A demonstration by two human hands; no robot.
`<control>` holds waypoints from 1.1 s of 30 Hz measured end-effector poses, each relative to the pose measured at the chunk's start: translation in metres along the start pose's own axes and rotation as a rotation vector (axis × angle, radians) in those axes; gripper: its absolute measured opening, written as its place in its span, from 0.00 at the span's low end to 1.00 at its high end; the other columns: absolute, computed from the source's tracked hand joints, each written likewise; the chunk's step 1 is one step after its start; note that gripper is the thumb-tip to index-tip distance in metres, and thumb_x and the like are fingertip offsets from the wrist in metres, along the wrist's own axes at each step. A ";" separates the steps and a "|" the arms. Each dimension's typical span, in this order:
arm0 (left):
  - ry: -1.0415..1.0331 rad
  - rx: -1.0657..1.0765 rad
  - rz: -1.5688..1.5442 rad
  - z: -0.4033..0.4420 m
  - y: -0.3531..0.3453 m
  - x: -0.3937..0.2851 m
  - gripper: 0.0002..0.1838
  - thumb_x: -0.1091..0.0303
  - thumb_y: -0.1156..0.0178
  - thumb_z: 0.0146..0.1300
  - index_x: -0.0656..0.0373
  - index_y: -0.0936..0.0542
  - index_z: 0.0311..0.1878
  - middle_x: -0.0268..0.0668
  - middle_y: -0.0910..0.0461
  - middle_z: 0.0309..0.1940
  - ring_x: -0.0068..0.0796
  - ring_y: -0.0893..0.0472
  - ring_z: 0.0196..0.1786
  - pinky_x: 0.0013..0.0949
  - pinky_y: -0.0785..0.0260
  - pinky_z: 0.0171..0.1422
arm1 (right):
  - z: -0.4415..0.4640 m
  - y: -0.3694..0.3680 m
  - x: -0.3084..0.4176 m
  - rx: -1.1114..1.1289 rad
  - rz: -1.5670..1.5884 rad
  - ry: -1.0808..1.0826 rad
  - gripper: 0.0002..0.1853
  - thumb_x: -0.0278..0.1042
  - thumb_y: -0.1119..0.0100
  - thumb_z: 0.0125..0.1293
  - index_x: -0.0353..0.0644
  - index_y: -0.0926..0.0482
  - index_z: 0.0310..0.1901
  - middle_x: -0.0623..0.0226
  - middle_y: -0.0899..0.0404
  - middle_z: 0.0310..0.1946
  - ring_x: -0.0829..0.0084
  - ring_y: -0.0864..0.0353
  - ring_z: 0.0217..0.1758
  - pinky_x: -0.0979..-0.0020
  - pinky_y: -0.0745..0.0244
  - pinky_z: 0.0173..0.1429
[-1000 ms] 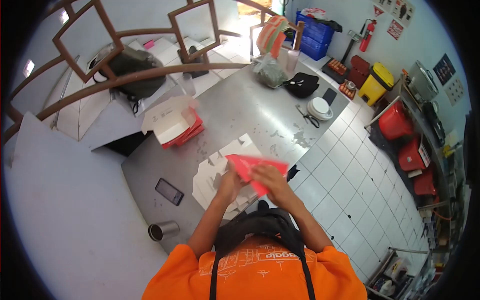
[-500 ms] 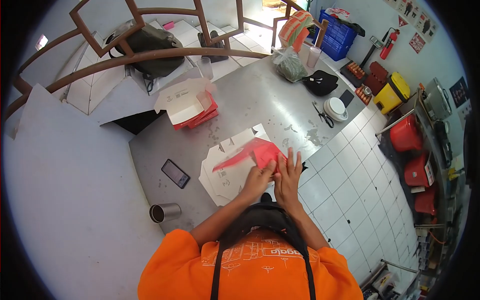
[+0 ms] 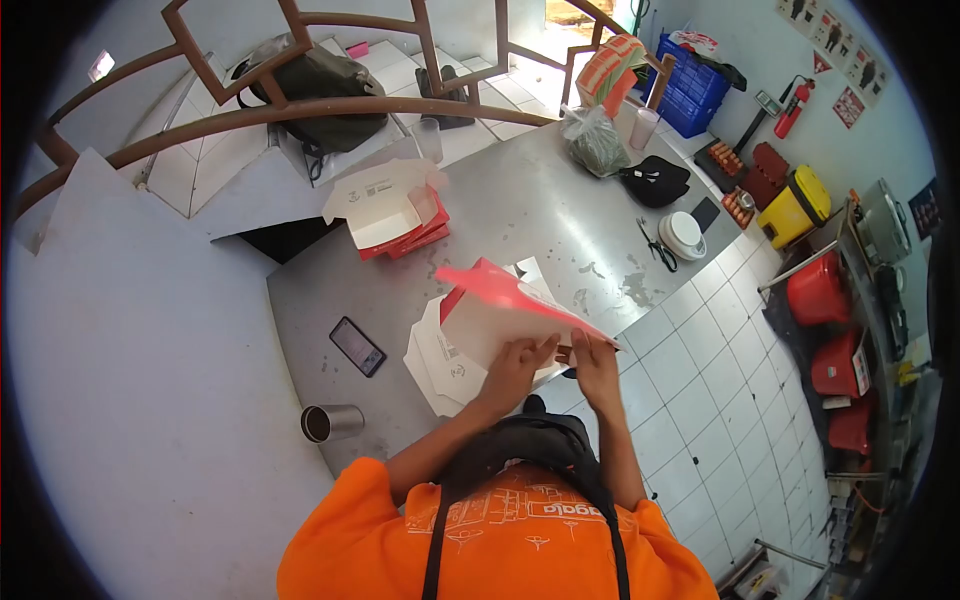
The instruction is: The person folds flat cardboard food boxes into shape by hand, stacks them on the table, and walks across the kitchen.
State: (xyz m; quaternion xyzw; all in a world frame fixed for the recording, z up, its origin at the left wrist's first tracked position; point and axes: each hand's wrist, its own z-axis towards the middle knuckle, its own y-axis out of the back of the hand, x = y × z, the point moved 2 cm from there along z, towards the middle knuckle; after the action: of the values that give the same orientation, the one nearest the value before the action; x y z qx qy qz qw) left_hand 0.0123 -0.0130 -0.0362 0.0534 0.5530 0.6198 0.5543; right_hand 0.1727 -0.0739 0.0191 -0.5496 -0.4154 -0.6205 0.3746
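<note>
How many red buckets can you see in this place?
3, in a row on the room's right side: the far bucket, the middle bucket and the near bucket, which shows least. Others may be hidden behind them.

red carton (image 3: 497, 288) tilted up (white inside (image 3: 490, 328) now showing)
</note>
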 end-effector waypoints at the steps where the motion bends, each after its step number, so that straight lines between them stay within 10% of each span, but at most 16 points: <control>1: -0.031 -0.004 -0.009 -0.009 0.003 0.009 0.27 0.73 0.41 0.69 0.55 0.30 0.72 0.44 0.25 0.53 0.48 0.21 0.53 0.44 0.23 0.55 | -0.005 0.003 0.012 0.086 0.140 -0.023 0.17 0.26 0.48 0.75 0.33 0.21 0.62 0.52 0.15 0.47 0.60 0.13 0.48 0.62 0.20 0.52; 4: 0.169 0.233 -0.623 -0.033 -0.009 0.038 0.28 0.70 0.37 0.67 0.59 0.28 0.70 0.49 0.30 0.68 0.51 0.25 0.66 0.48 0.30 0.68 | -0.017 -0.012 0.019 0.075 -0.662 0.427 0.24 0.28 0.38 0.68 0.40 0.21 0.65 0.51 0.19 0.51 0.54 0.19 0.51 0.60 0.22 0.56; 14: 0.438 0.369 -1.036 -0.054 0.039 0.015 0.28 0.72 0.39 0.66 0.55 0.27 0.70 0.46 0.32 0.70 0.51 0.27 0.68 0.48 0.31 0.69 | -0.031 -0.042 0.019 -0.067 -0.133 0.170 0.18 0.25 0.29 0.61 0.33 0.16 0.53 0.49 0.14 0.50 0.57 0.13 0.51 0.66 0.19 0.56; 17: 0.561 0.190 -1.225 -0.040 0.044 0.020 0.28 0.72 0.40 0.65 0.54 0.26 0.70 0.45 0.32 0.71 0.50 0.28 0.68 0.47 0.31 0.70 | -0.016 -0.051 0.023 -0.094 -0.233 0.436 0.11 0.26 0.29 0.63 0.35 0.16 0.46 0.52 0.14 0.46 0.56 0.13 0.51 0.65 0.17 0.53; 24: 0.766 -0.093 -1.528 -0.016 0.032 0.023 0.28 0.73 0.41 0.65 0.51 0.25 0.70 0.44 0.33 0.73 0.50 0.29 0.70 0.47 0.32 0.71 | 0.008 -0.075 -0.024 -0.038 -0.362 0.439 0.12 0.25 0.34 0.64 0.34 0.19 0.48 0.41 0.29 0.65 0.42 0.20 0.60 0.55 0.19 0.58; 27: 0.696 0.056 -1.358 -0.016 0.032 0.025 0.29 0.74 0.41 0.64 0.49 0.25 0.70 0.43 0.34 0.74 0.50 0.30 0.70 0.47 0.32 0.71 | 0.010 -0.077 -0.032 -0.020 -0.306 0.308 0.14 0.28 0.41 0.70 0.36 0.23 0.55 0.43 0.27 0.62 0.45 0.20 0.60 0.55 0.20 0.58; 33: 0.126 0.623 0.088 -0.031 0.035 0.032 0.32 0.77 0.43 0.62 0.44 0.24 0.70 0.40 0.35 0.76 0.49 0.30 0.71 0.46 0.31 0.72 | 0.028 -0.049 -0.099 -0.088 -0.108 -0.020 0.20 0.40 0.59 0.84 0.39 0.30 0.68 0.50 0.26 0.62 0.61 0.19 0.56 0.60 0.26 0.62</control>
State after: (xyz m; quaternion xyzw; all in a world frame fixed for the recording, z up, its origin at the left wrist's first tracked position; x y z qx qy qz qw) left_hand -0.0431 -0.0009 -0.0392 0.2058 0.7466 0.4463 0.4484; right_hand 0.1491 -0.0282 -0.0829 -0.5486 -0.4203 -0.6520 0.3118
